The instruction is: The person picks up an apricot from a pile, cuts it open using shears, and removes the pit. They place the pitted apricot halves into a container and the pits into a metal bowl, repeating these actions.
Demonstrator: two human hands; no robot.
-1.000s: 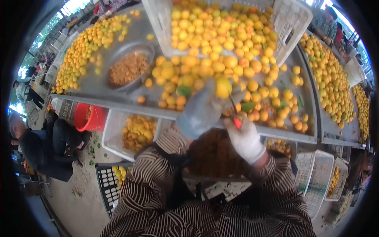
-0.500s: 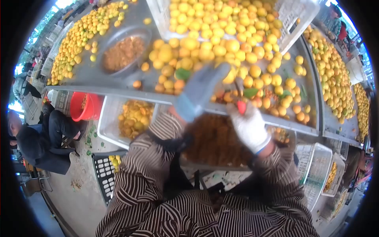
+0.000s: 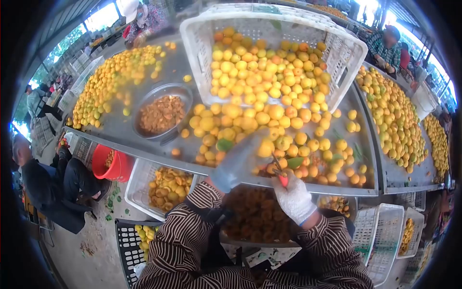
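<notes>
- Yellow-orange round fruit (image 3: 265, 147) is at the fingertips of the blue-grey-gloved left hand (image 3: 236, 161), over the grey metal counter (image 3: 115, 128); through the blur I cannot tell whether these fingers grip it.
- White-gloved right hand (image 3: 293, 198) has its fingers wrapped around a red-handled metal tool (image 3: 284, 181).

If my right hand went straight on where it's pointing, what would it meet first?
Probably the yellow fruit by your left hand: the red-handled tool in your right hand points towards it, though depth is unclear.
</notes>
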